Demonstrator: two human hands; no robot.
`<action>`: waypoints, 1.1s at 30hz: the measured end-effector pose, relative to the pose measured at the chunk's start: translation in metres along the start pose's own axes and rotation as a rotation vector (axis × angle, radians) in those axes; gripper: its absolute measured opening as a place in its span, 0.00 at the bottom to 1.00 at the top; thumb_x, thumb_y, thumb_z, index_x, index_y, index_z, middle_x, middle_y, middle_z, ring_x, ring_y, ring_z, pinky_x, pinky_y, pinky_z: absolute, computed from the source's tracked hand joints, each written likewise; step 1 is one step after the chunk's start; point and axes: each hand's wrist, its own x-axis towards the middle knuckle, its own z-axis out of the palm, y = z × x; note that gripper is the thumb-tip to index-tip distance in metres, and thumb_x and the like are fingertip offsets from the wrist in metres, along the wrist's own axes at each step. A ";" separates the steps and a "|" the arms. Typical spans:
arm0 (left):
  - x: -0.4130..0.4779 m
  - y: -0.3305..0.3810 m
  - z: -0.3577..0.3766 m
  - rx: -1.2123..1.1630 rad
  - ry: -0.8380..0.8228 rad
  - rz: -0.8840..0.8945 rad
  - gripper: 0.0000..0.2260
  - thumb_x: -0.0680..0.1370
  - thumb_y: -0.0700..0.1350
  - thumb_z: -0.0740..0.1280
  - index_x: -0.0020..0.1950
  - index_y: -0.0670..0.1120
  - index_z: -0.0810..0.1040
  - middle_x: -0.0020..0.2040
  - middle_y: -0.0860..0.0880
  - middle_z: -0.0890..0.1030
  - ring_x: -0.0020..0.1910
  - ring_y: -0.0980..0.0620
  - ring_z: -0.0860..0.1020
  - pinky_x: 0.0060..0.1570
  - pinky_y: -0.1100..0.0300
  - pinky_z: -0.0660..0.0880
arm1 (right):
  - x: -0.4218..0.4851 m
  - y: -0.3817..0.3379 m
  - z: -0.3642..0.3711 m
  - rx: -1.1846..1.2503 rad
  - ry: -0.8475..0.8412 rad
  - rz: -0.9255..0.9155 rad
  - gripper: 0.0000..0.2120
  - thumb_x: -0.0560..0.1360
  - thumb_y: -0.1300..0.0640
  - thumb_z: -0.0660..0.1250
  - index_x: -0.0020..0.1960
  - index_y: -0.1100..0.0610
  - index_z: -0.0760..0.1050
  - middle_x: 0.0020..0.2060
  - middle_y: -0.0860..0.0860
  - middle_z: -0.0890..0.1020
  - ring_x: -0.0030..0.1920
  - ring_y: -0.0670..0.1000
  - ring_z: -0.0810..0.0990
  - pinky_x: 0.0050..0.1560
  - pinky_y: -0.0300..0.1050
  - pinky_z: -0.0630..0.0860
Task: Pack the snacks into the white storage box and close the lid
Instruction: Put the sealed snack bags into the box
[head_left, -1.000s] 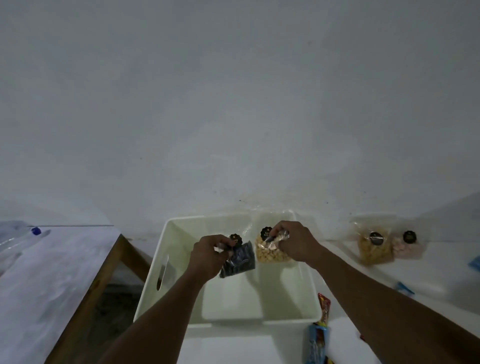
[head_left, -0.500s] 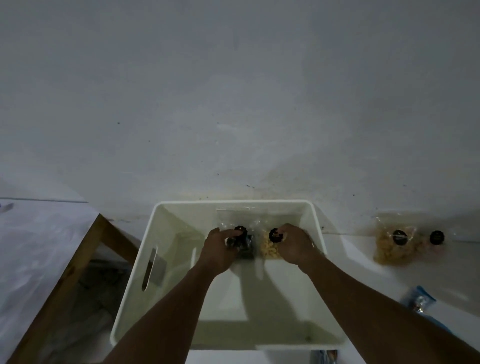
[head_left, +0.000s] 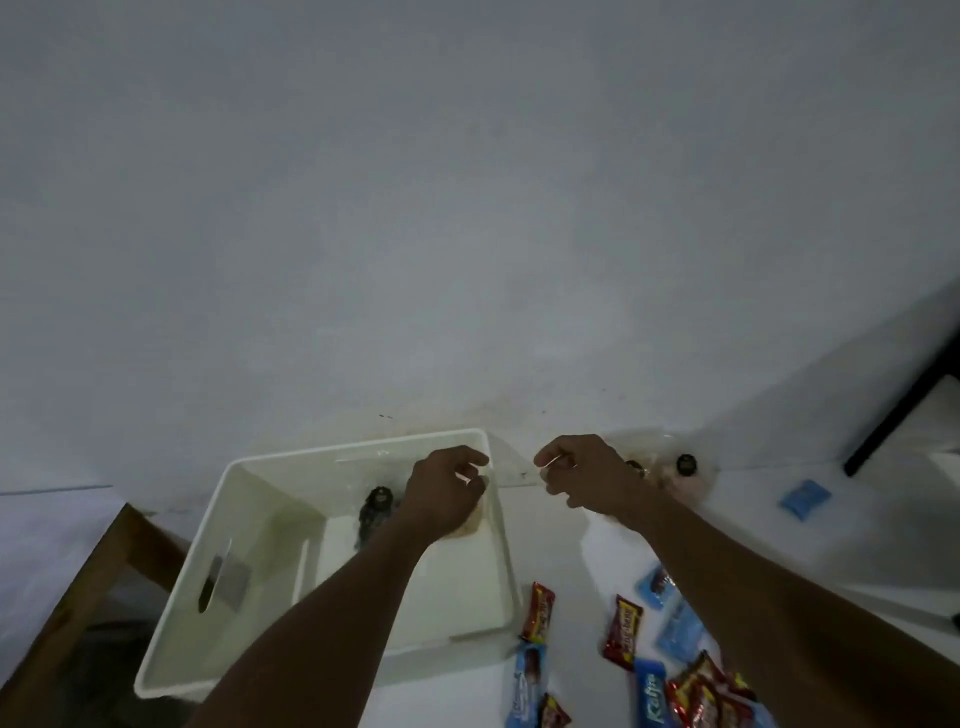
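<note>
Two bags packed: dark bag and tan bag sit at the far wall of the white storage box. My guess is they're stood there to leave floor space for the rest.
Box: open-topped, on the table, far side close to the room wall. Handle slot in its left side, floor mostly bare, no lid in view.
Left hand: over the box's far right corner, covering the top of the tan bag, fingers loosely curled. Can't tell if it pinches the clear film.
Right hand: outside the box, to its right, by the wall. Fingers curled, grasp hidden, can't tell. Likely going for the next bag.
Pink bag: against the wall just beside the right hand, black round seal on front.
Loose wrappers: red bars and blue packets scattered on the table right of the box. One blue packet lies well apart.
Progress: early, most snacks not yet in the box.
</note>
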 end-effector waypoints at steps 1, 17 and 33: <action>0.000 0.011 0.016 0.007 -0.022 0.024 0.09 0.73 0.47 0.72 0.52 0.54 0.83 0.47 0.53 0.84 0.44 0.53 0.83 0.50 0.53 0.81 | -0.003 0.014 -0.016 0.003 0.014 0.011 0.07 0.72 0.63 0.67 0.48 0.55 0.81 0.43 0.61 0.85 0.41 0.54 0.82 0.38 0.47 0.77; 0.086 0.028 0.248 0.020 -0.183 -0.021 0.19 0.68 0.44 0.79 0.57 0.52 0.83 0.59 0.49 0.75 0.61 0.56 0.72 0.52 0.76 0.63 | 0.071 0.242 -0.187 0.073 0.070 0.060 0.13 0.68 0.67 0.76 0.51 0.56 0.84 0.52 0.48 0.84 0.57 0.47 0.78 0.60 0.41 0.70; 0.097 0.022 0.240 -0.223 -0.127 -0.083 0.15 0.67 0.37 0.79 0.42 0.58 0.86 0.52 0.51 0.84 0.52 0.52 0.83 0.53 0.48 0.82 | 0.083 0.246 -0.171 0.230 0.103 0.100 0.09 0.68 0.66 0.76 0.47 0.58 0.84 0.51 0.58 0.83 0.49 0.55 0.80 0.43 0.44 0.76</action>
